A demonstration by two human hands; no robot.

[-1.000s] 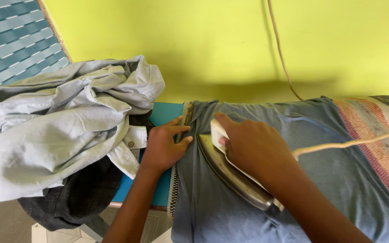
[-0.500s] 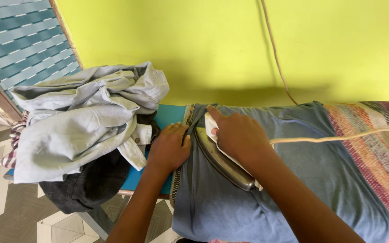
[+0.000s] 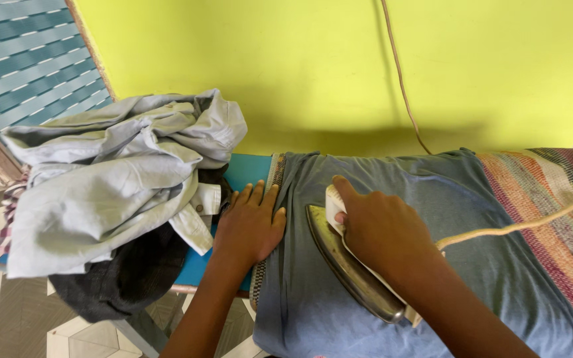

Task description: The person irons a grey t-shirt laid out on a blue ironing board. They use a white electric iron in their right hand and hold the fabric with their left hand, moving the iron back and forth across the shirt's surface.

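- Far left of the iron, a heap of pale grey shirts (image 3: 111,179) lies piled on the end of the blue board (image 3: 247,169), with a dark garment (image 3: 124,278) hanging under it over the board's near edge.
- Between that heap and the iron, my left hand (image 3: 250,225) lies flat, fingers spread a little and gripping nothing, its palm on the striped edge of the cover and the hem of the blue shirt (image 3: 459,265).
- The blue shirt is spread across the board, under the iron and running well off to its right.
- The iron (image 3: 346,262) sits sole-down on the shirt, just right of my left hand, its tip pointing toward the wall and its metal edge showing on the left.
- My right hand (image 3: 382,232) is wrapped around the iron's white handle, index finger stretched along the top toward the tip.
- Right of the iron, its tan cord (image 3: 518,227) runs over the shirt and off the frame.
- Farther right, a striped cloth (image 3: 565,199) covers the board.
- Behind the iron stands a yellow-green wall (image 3: 300,66).
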